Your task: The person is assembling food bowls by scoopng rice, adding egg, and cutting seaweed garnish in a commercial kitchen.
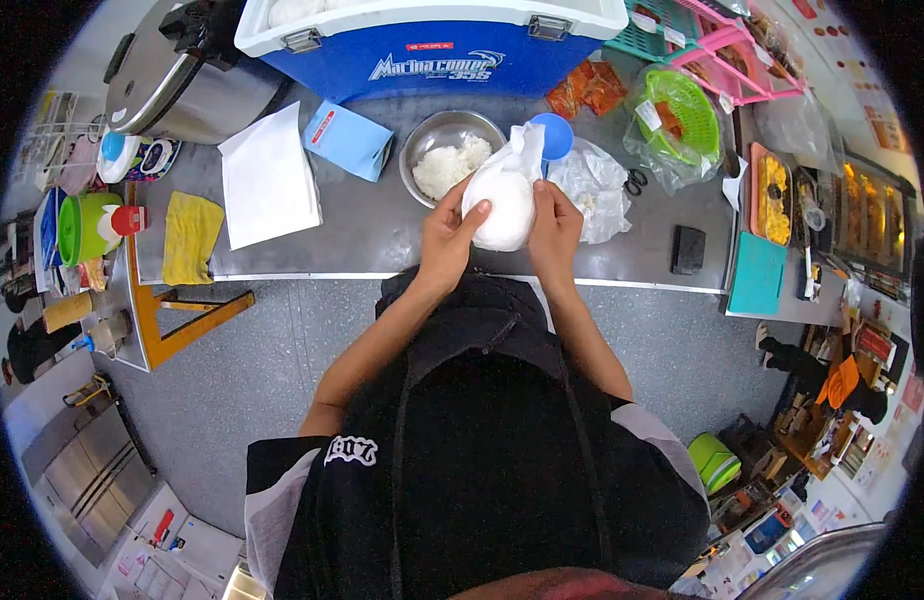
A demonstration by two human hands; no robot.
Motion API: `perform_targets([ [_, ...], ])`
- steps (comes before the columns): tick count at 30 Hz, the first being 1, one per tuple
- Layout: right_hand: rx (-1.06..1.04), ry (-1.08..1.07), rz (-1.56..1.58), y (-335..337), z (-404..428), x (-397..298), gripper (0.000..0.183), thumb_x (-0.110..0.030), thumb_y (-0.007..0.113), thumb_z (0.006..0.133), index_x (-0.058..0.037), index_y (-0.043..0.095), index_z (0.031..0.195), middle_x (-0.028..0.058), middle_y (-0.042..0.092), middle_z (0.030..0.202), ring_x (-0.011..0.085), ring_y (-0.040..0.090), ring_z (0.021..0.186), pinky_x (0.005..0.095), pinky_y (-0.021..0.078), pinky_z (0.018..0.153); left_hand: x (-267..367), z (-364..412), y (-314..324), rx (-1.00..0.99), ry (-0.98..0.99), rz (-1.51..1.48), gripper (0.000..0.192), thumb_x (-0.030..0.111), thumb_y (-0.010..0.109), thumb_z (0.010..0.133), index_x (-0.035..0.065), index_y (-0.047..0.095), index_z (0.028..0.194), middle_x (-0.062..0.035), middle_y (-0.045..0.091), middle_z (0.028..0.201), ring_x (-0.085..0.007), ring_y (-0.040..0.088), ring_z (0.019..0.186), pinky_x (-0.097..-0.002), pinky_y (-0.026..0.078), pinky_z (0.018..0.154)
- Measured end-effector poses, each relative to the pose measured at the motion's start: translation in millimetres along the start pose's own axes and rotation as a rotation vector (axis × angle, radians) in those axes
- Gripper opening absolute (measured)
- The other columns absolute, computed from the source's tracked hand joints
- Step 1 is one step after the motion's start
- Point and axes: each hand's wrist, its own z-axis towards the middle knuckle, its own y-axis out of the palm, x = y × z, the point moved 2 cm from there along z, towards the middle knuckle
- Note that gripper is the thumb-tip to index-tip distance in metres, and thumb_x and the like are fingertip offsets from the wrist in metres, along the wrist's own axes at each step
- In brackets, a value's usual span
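Between my two hands is a rounded bundle of rice wrapped in white paper [501, 214], held above the front of the metal table. My left hand [453, 231] grips its left side, thumb across the front. On the right side, my right hand [556, 226] pinches the wrapper, which rises to a loose crumpled end. Just behind lies a steel bowl [438, 129] partly filled with cooked white rice [448, 166]. A blue scoop [553, 136] sits beside the bundle, its handle partly hidden. Right of my right hand is a crumpled clear plastic bag [595, 191].
A blue cooler [432, 64] stands at the back. White paper sheets [271, 180], a light-blue packet [348, 140] and a yellow cloth [192, 238] lie left. Right are scissors [636, 181], a green basket [676, 112] and a black box [688, 250]. A large steel pot [199, 82] stands back left.
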Motion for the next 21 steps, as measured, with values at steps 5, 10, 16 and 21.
perform_targets([
  [5,0.064,-0.008,0.195,-8.6,13.7,-22.3,0.03,-0.022,0.039,0.093,0.0034,0.055,0.098,0.0124,0.063,0.086,0.0171,0.061,0.068,0.029,0.0507,0.057,3.7,2.9,-9.6,0.074,-0.114,-0.368,0.039,0.023,0.043,0.093,-0.005,0.043,0.121,-0.0133,0.053,0.116,-0.0187,0.053,0.104,-0.0316,0.043,0.089],
  [10,-0.14,0.134,0.19,-2.6,4.7,-33.1,0.03,-0.025,0.045,0.092,0.0027,0.054,0.098,0.0119,0.061,0.09,0.0156,0.059,0.073,0.0276,0.0485,0.062,13.9,12.0,-16.2,0.131,0.042,0.052,0.04,0.024,0.042,0.094,-0.0022,0.041,0.125,-0.0133,0.055,0.112,-0.0159,0.054,0.1,-0.0281,0.043,0.086],
  [16,0.053,-0.089,0.043,31.0,0.8,-14.0,0.032,-0.025,0.054,0.087,0.0044,0.055,0.099,0.012,0.061,0.088,0.0146,0.056,0.08,0.0291,0.0446,0.071,21.4,12.6,15.3,0.139,0.214,0.423,0.033,0.022,0.047,0.091,-0.0034,0.049,0.113,-0.0124,0.059,0.099,-0.0158,0.054,0.093,-0.0284,0.043,0.081],
  [21,0.043,0.004,0.118,27.9,7.6,-17.3,0.03,-0.022,0.053,0.087,0.0052,0.057,0.098,0.0109,0.062,0.086,0.0152,0.058,0.076,0.0283,0.0462,0.068,10.9,24.5,16.5,0.206,0.122,0.206,0.032,0.024,0.047,0.091,-0.0044,0.053,0.105,-0.0106,0.061,0.089,-0.0132,0.057,0.081,-0.0266,0.046,0.071],
])
